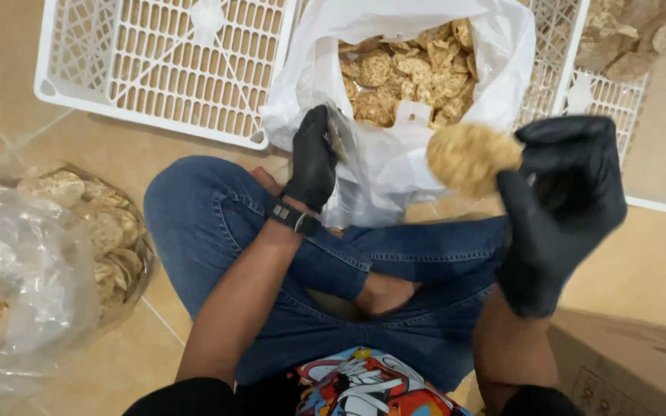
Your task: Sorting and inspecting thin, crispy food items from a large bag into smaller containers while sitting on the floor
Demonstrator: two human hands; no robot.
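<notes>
I sit cross-legged in blue jeans on a tiled floor, both hands in black gloves. My right hand [560,200] is raised and grips a round, pale, rough cracker [468,158] by its edge. My left hand [314,158] pinches the mouth of a small clear plastic bag [356,173] that hangs in front of my knees; a cracker seems to sit at its top, hard to make out. Just beyond both hands, a big white plastic bag [310,77] lies open, full of several small round crackers [410,73].
A white lattice crate [167,65] lies at the top left; another [657,146] at the right holds crackers. Clear bags of packed crackers [94,231] pile up at the left. A cardboard box [626,362] stands at the bottom right.
</notes>
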